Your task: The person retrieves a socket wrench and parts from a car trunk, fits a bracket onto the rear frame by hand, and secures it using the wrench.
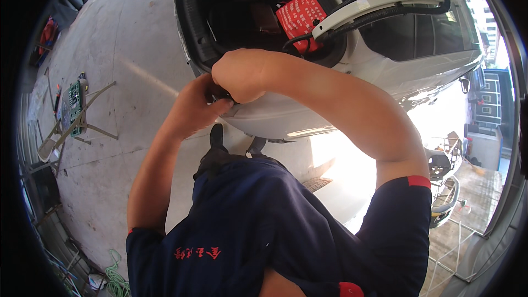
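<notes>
Both of my hands meet at the rear corner of a white car (269,113), just below the edge of its open boot (190,22). My left hand (193,104) is closed, with the thumb reaching toward the other hand. Curled and bent at the wrist, my right hand (237,75) lies against it and covers most of its fingers. Something small and dark shows in the narrow gap between them, too hidden to name. My right fingertips are out of sight behind the hand.
A red printed sheet or bag (300,19) lies in the boot, beside the raised tailgate's white arm (368,5). At left a green tool case (74,102) rests on a folding stand (96,126). A green hose (116,278) coils at lower left; car parts (443,187) stand at right.
</notes>
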### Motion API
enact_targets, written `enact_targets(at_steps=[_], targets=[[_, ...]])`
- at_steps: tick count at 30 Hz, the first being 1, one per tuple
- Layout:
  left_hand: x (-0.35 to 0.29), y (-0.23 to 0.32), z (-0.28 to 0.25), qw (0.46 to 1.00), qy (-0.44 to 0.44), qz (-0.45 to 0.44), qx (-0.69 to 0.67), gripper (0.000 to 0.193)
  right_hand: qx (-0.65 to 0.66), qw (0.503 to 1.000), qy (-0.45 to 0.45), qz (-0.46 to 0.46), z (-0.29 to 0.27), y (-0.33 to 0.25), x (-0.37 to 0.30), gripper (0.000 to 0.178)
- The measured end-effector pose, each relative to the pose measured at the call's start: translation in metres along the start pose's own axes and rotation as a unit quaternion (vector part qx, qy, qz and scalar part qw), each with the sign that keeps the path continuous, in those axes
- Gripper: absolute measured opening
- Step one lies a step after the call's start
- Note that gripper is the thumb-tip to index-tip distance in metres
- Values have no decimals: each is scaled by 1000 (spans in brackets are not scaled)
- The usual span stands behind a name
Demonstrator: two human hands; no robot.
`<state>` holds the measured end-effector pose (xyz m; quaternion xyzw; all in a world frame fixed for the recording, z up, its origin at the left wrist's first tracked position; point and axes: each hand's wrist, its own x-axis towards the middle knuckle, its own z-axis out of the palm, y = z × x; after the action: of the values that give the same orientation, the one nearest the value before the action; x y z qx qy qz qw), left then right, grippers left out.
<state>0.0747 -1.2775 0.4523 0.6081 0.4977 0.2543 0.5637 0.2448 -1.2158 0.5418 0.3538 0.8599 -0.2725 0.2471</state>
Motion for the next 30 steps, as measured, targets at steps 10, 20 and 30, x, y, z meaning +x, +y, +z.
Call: enact_targets(at_steps=[10, 20, 30], targets=[[0, -15, -4, 989, -11, 122, 79, 35, -27, 999, -27, 33, -6, -2, -2, 26], [9, -10, -12, 989, -72, 78, 99, 40, -37, 999, -31, 1, -2, 4, 1, 28], [13, -8, -16, 990, -82, 35, 112, 40, 6, 1000, -10, -16, -8, 6, -6, 27]])
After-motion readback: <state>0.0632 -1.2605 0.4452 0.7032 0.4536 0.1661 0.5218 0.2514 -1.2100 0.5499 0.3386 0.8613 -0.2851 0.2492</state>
